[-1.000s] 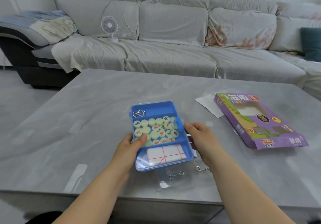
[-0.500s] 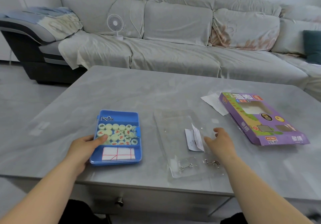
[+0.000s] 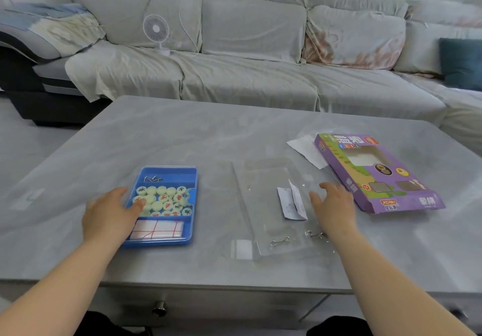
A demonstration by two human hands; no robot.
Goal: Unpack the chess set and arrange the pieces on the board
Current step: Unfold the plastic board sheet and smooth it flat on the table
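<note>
Lid is now lying off the blue tray, under the right hand, fingers spreading flat. Tray's sitting at the left hand, which is resting relaxed, thumb touching pieces. Pieces & folded board are becoming reachable.

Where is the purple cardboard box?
In the head view, the purple cardboard box lies on the right side of the grey table, right of the right hand, beside a white paper sheet.
</note>
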